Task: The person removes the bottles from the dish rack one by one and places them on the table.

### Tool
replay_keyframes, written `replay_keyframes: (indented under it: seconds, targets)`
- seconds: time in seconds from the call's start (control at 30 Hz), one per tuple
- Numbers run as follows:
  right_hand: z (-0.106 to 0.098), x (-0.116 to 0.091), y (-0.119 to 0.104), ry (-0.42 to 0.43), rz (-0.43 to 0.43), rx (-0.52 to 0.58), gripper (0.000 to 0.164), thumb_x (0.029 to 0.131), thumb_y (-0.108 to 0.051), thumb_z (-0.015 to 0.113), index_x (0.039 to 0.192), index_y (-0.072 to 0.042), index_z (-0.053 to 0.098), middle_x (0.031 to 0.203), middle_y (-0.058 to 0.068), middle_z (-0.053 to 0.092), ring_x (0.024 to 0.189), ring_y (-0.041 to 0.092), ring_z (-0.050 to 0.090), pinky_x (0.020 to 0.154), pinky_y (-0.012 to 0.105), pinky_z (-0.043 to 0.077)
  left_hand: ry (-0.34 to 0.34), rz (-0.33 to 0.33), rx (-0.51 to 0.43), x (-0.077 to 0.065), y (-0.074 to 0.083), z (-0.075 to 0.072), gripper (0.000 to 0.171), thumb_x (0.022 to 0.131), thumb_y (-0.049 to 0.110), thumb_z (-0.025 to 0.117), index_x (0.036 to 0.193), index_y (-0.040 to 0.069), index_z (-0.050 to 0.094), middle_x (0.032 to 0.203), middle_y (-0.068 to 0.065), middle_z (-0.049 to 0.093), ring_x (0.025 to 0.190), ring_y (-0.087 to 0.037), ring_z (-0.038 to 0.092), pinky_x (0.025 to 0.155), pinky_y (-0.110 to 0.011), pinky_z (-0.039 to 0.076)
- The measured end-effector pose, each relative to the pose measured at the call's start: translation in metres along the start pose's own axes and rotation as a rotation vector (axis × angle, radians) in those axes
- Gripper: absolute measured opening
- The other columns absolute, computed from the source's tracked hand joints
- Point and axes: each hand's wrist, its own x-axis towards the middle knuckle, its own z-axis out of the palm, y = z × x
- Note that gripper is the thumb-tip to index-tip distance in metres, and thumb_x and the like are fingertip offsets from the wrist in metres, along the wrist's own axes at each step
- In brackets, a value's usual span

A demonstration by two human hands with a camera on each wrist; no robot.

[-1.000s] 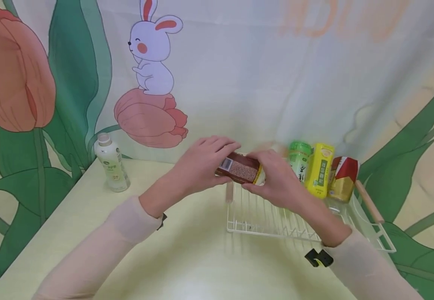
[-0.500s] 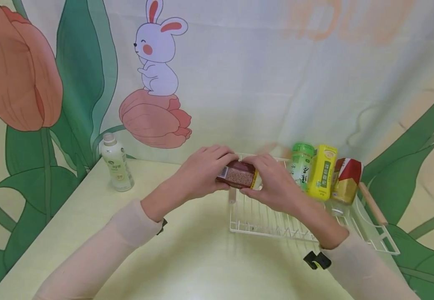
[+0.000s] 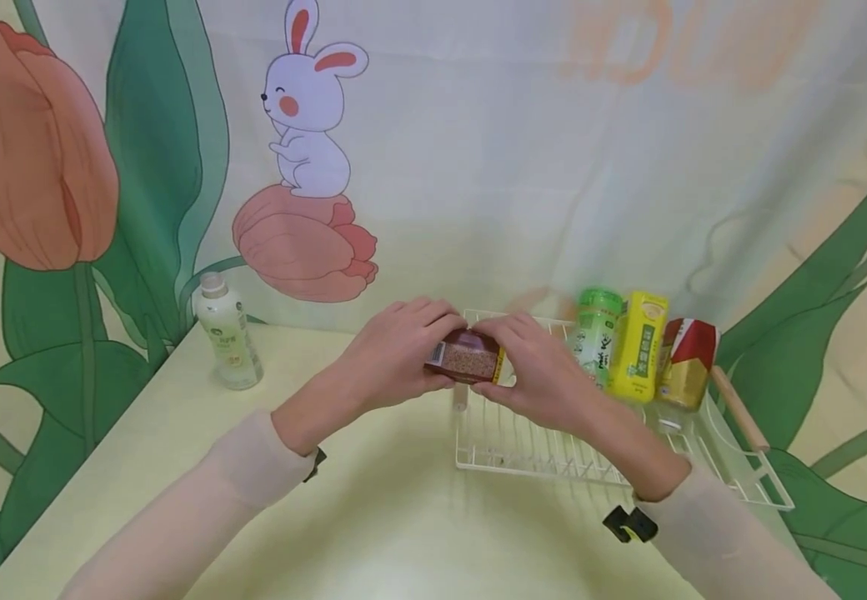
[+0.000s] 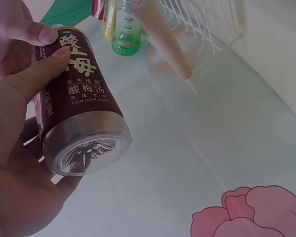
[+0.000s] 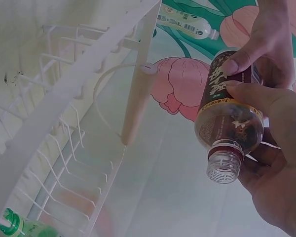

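Note:
Both hands hold a plum juice bottle with a dark brown label (image 3: 467, 357), above the table at the left end of the wire rack. My left hand (image 3: 396, 354) grips the bottom half; the clear ridged base (image 4: 89, 145) faces the left wrist view. Around the shoulder end curls my right hand (image 3: 546, 371), its thumb over the label. The bottle's clear threaded neck (image 5: 224, 165) shows bare, without a cap, in the right wrist view. The bottle lies roughly sideways between the hands, and the fingers behind it are mostly hidden.
A white wire rack (image 3: 538, 468) with wooden handles (image 3: 739, 408) stands at the right. At its right end lean a green-capped bottle (image 3: 595, 337), a yellow bottle (image 3: 639, 346) and a red-and-gold labelled bottle (image 3: 689, 362). A pale green bottle (image 3: 229, 333) stands at the back left.
The bottle has turned from a slant to nearly level and shifted slightly left and down, both hands moving with it and keeping their grip.

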Motion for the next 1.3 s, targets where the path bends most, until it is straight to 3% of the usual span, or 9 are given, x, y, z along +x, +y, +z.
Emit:
replay_keyframes:
  seconds: [0.33,0.5,0.83,1.1,1.3]
  targets:
    - [0.002,0.002,-0.004,0.025,-0.035,-0.039,0.068,0.083,-0.023,0.094,0.140,-0.004,0.061,0.136,0.010,0.066,0.122,0.028,0.058,0.096,0.044,0.059,0.050,-0.022,0.022,-0.005,0.003,0.001,0.059,0.082,0.038,0.094,0.131,0.016,0.069,0.127,0.001,0.066,0.115,-0.020,0.060,0.092,-0.039,0.055]
    - [0.006,0.001,-0.007,0.018,-0.047,-0.037,0.070,0.082,-0.022,0.094,0.140,-0.003,0.061,0.135,0.011,0.067,0.122,0.029,0.058,0.095,0.045,0.059,0.039,-0.027,0.040,-0.013,0.003,0.002,0.059,0.083,0.040,0.093,0.130,0.015,0.069,0.127,0.000,0.066,0.116,-0.021,0.059,0.090,-0.039,0.055]
    - [0.005,0.003,-0.011,0.003,-0.033,-0.033,0.079,0.085,-0.027,0.093,0.149,-0.002,0.054,0.146,0.014,0.059,0.134,0.032,0.055,0.106,0.049,0.055,0.051,-0.029,0.044,-0.017,-0.004,-0.002,0.062,0.080,0.043,0.094,0.129,0.015,0.068,0.126,0.001,0.065,0.114,-0.022,0.060,0.092,-0.041,0.055]
    - [-0.011,0.001,-0.007,0.018,0.011,0.024,0.090,0.088,-0.037,0.089,0.158,-0.003,0.044,0.157,0.015,0.050,0.142,0.033,0.047,0.112,0.053,0.050,0.084,-0.082,0.035,-0.031,-0.024,-0.014,0.066,0.079,0.042,0.095,0.131,0.013,0.067,0.126,-0.001,0.065,0.113,-0.023,0.061,0.095,-0.043,0.055]
    - [-0.022,-0.017,0.013,0.061,0.129,0.061,0.088,0.090,-0.038,0.087,0.160,-0.008,0.042,0.161,0.013,0.047,0.148,0.035,0.043,0.116,0.061,0.042,0.124,-0.175,-0.051,-0.048,-0.043,-0.016,0.070,0.080,0.037,0.096,0.137,0.012,0.065,0.130,-0.001,0.064,0.115,-0.023,0.060,0.096,-0.044,0.056]
